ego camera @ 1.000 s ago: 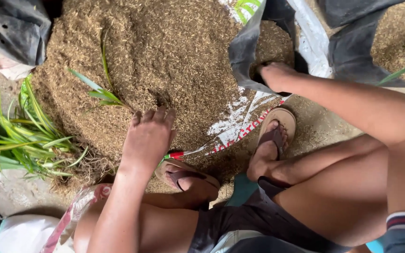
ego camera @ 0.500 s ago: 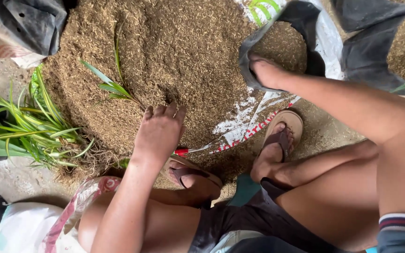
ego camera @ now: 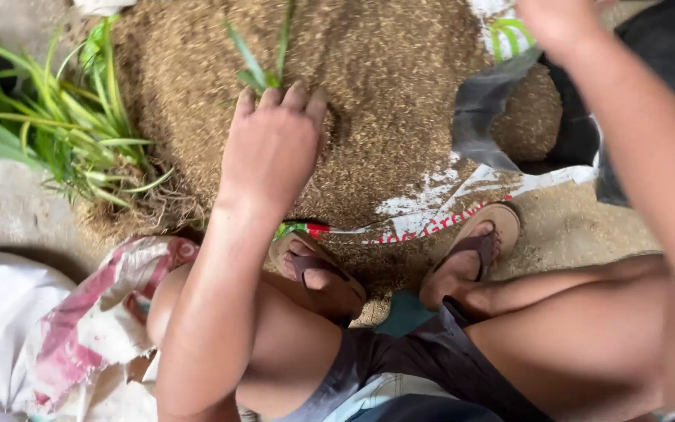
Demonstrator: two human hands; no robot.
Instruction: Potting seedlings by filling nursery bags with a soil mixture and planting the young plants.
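My left hand [ego camera: 271, 148] hovers palm down over a big heap of brown husk-like material [ego camera: 384, 117], fingers loosely curled and holding nothing. A small green seedling [ego camera: 258, 74] pokes out of the heap just beyond its fingertips. My right hand [ego camera: 560, 23] is at the top edge, partly cut off, above a black plastic bag [ego camera: 494, 117] filled with the same brown stuff; whether it grips anything is hidden. I squat with both feet in sandals [ego camera: 474, 246] on a printed white sack [ego camera: 431, 223].
A bundle of green grass-like plants with roots [ego camera: 64, 133] lies at the left of the heap. A white and red sack [ego camera: 80, 328] sits by my left knee. More dark bags [ego camera: 658, 70] stand at the upper right.
The view has shifted so the heap sits lower and closer. My left hand has lifted off the heap surface slightly. My right hand has risen from the black bag's rim toward the top edge.
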